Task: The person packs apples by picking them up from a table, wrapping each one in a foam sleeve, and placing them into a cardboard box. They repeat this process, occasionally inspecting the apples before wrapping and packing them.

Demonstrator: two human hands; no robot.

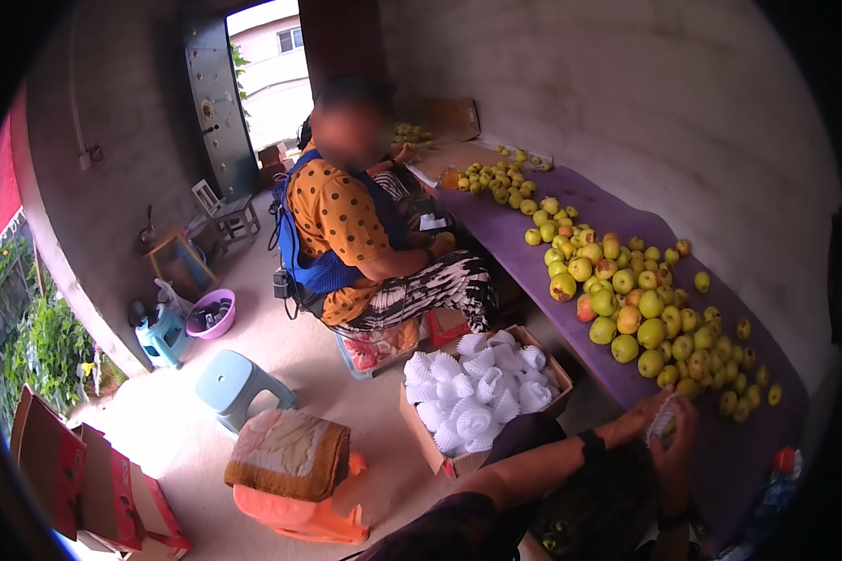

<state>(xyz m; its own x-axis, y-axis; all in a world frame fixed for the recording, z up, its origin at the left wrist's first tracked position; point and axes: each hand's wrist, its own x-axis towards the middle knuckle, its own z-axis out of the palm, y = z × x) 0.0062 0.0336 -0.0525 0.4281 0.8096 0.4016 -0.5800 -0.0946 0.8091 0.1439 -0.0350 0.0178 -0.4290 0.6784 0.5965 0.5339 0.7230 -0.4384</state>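
Note:
My left hand (pixel 638 423) and my right hand (pixel 680 438) are together at the near edge of the purple-covered table (pixel 627 208). Between them they hold an apple in a white foam net (pixel 662 426), with the fingers of both wrapped round it. Many yellow-green apples (pixel 650 304), some with red patches, lie in a long heap on the table just beyond my hands. To the left of my arms, a cardboard box (pixel 561 400) on the floor is full of white foam nets (pixel 477 388).
A person (pixel 346 224) in an orange dotted top sits at the table on the left. On the floor are a blue stool (pixel 234 379), an orange stool (pixel 299 514) with a folded cushion, a purple basin (pixel 212 315) and cardboard boxes (pixel 94 486). A bottle (pixel 778 481) stands at the right.

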